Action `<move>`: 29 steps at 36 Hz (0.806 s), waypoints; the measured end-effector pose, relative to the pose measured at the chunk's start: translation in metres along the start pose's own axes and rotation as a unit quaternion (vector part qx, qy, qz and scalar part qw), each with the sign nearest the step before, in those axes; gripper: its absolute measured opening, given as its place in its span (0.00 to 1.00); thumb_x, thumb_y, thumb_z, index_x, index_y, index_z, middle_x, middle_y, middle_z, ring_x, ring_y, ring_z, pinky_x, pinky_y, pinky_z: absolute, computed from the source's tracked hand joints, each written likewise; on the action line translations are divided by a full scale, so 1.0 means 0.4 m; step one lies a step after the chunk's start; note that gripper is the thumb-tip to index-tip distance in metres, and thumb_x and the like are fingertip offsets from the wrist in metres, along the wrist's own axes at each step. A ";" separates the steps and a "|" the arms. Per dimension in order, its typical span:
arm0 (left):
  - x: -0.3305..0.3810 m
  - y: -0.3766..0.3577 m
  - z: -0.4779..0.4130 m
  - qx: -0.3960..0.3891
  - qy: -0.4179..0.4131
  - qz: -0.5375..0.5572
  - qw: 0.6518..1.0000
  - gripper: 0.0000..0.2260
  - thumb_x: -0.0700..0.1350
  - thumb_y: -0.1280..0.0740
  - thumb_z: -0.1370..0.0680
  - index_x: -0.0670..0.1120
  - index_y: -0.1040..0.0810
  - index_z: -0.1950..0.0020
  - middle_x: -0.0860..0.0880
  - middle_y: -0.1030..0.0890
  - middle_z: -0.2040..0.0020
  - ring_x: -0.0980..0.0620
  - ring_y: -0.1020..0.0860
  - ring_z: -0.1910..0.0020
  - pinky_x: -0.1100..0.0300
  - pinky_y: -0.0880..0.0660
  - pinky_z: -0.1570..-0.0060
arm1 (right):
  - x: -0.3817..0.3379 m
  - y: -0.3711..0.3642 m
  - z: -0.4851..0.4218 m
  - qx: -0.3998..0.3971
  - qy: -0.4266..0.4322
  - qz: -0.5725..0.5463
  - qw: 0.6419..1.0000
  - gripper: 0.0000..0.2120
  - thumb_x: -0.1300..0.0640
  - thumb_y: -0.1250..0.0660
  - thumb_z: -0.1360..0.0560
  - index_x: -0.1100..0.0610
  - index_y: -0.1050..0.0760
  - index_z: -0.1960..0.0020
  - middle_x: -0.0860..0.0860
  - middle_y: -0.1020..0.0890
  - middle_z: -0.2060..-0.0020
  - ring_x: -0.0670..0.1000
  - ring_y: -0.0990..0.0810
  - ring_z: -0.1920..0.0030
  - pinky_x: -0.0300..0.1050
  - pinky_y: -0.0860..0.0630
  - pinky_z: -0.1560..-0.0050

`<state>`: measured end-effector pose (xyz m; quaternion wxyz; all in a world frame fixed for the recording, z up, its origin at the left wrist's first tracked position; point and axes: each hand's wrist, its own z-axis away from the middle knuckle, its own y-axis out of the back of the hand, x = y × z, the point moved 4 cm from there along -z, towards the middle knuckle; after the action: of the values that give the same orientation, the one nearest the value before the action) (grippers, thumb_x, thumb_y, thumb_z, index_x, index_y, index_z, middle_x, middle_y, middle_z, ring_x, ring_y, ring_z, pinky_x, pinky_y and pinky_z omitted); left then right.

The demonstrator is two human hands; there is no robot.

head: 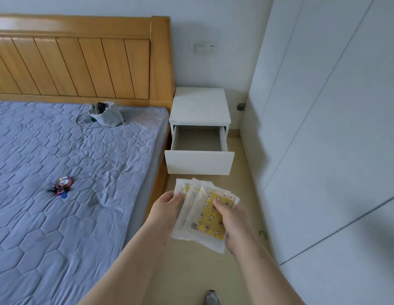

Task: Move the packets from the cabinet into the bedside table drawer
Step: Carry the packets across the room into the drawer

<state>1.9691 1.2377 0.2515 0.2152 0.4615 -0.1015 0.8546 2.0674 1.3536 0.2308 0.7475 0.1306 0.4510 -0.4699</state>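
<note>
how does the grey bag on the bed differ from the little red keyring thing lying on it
The grey bag is clearly larger than the red keyring. The grey bag sits up by the headboard; the red keyring lies further out on the mattress. The bag is pale cloth, open-topped, with white cords trailing; the keyring is a round red charm with a blue tag. Both rest on the blue quilted mattress.

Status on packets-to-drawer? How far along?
Done: drawer stands pulled open, nothing visible inside. In hand: left hand and right hand hold a fanned stack of packets just short of its front. Left: lay them in the drawer.
</note>
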 end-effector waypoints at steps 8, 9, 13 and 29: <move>0.168 -0.068 -0.270 0.043 0.002 -0.026 0.999 0.07 0.48 0.41 0.19 0.49 0.26 0.54 0.47 0.20 0.55 0.46 0.21 0.57 0.51 0.23 0.52 | -0.162 -0.097 -0.288 -0.029 -0.006 0.037 0.999 0.07 0.61 0.34 0.24 0.56 0.25 0.46 0.57 0.17 0.53 0.57 0.17 0.56 0.50 0.20 0.61; 0.181 -0.072 -0.303 0.043 0.007 -0.025 0.999 0.07 0.48 0.40 0.19 0.49 0.26 0.53 0.47 0.20 0.56 0.46 0.21 0.58 0.51 0.23 0.53 | -0.173 -0.109 -0.324 -0.031 -0.011 0.040 0.999 0.07 0.61 0.34 0.24 0.56 0.25 0.47 0.57 0.17 0.54 0.57 0.17 0.56 0.51 0.20 0.60; 0.245 -0.093 -0.443 0.021 0.023 -0.015 0.999 0.07 0.49 0.39 0.20 0.47 0.26 0.51 0.47 0.19 0.57 0.48 0.20 0.61 0.55 0.24 0.64 | -0.218 -0.161 -0.474 -0.024 -0.019 0.060 0.998 0.06 0.61 0.33 0.25 0.56 0.25 0.48 0.57 0.17 0.54 0.58 0.17 0.54 0.59 0.20 0.51; 0.439 -0.139 -1.096 -0.035 0.107 -0.065 0.991 0.05 0.43 0.35 0.22 0.46 0.24 0.47 0.45 0.18 0.50 0.45 0.19 0.52 0.46 0.21 0.49 | -0.362 -0.364 -1.064 0.026 -0.069 0.114 0.991 0.08 0.59 0.32 0.25 0.54 0.24 0.46 0.56 0.17 0.52 0.58 0.17 0.52 0.62 0.21 0.51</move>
<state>1.5835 1.4984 0.1539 0.2957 0.3648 -0.0776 0.8795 1.6914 1.6255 0.1416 0.8221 0.1679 0.3677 -0.4009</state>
